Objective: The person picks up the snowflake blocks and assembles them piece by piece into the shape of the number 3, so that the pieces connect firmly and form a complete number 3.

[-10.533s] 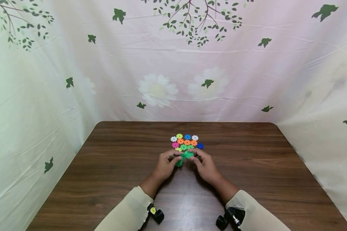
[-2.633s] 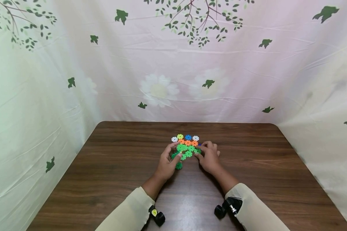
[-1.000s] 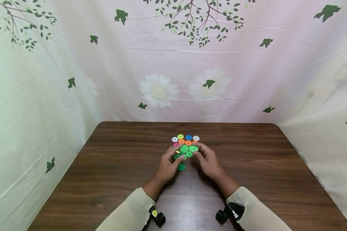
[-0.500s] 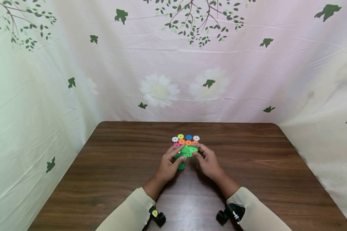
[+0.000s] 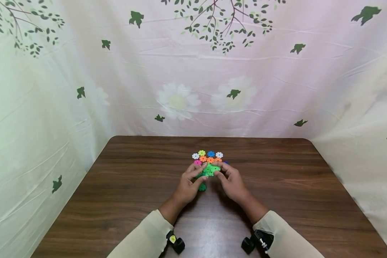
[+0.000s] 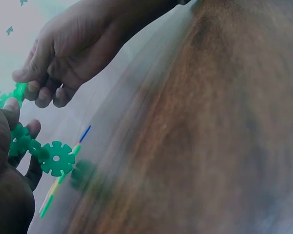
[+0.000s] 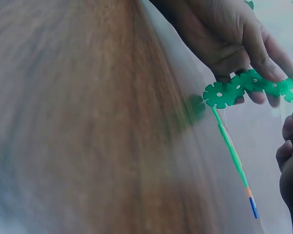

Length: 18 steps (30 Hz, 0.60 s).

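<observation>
In the head view both hands meet over the middle of the table, at a chain of green notched flower-shaped plastic discs (image 5: 210, 170). My left hand (image 5: 186, 183) pinches the chain from the left between thumb and fingers. From the other side, thumb and fingers of my right hand (image 5: 231, 182) pinch its right end. One end disc (image 6: 56, 158) hangs below the left fingers in the left wrist view. Seen from the right wrist, several green discs (image 7: 219, 95) link in a row above the table. The fingers partly cover the joints.
Beyond the hands, loose discs lie flat on the brown table (image 5: 142, 172): a lime one (image 5: 201, 153), a blue one (image 5: 211, 153), white ones (image 5: 219, 154), orange ones (image 5: 210, 159) and a pink one (image 5: 197, 162). A dark blue disc (image 5: 225, 162) peeks out behind the right hand.
My right hand has come left from the right side of the loose discs to the chain. Since one second ago, the green discs between the hands have drawn closer together.
</observation>
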Each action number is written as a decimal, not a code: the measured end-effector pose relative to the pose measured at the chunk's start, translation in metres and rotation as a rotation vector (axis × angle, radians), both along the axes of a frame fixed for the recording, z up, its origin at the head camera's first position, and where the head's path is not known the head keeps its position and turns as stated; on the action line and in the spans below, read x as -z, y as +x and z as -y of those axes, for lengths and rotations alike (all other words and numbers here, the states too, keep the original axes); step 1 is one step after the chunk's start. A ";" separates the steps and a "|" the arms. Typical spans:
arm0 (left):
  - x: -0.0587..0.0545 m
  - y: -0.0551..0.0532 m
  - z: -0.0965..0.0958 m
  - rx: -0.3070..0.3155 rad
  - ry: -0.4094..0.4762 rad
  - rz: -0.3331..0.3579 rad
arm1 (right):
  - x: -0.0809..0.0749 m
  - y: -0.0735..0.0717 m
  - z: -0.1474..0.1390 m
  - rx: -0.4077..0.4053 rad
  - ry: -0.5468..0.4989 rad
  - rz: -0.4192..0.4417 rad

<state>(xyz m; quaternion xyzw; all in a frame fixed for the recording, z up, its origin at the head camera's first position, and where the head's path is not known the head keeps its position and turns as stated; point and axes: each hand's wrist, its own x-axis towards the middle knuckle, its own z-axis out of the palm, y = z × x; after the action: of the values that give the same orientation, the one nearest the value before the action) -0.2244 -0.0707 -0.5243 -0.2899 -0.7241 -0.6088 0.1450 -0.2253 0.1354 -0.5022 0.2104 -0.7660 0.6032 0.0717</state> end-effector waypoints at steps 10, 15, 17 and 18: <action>-0.003 0.002 -0.002 0.008 0.025 0.036 | 0.001 0.003 0.006 0.001 -0.025 -0.018; -0.001 0.000 -0.002 -0.003 0.036 0.004 | 0.000 0.003 0.007 0.012 -0.018 -0.035; -0.002 0.000 -0.003 -0.008 0.054 0.004 | 0.001 0.001 0.007 0.018 -0.021 -0.037; -0.002 0.000 -0.003 -0.011 0.069 0.010 | 0.002 0.000 0.008 0.024 -0.027 -0.037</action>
<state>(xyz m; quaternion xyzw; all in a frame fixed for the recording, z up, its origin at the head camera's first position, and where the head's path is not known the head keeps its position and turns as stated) -0.2249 -0.0678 -0.5225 -0.2774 -0.7052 -0.6340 0.1546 -0.2254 0.1278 -0.5039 0.2111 -0.7589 0.6085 0.0959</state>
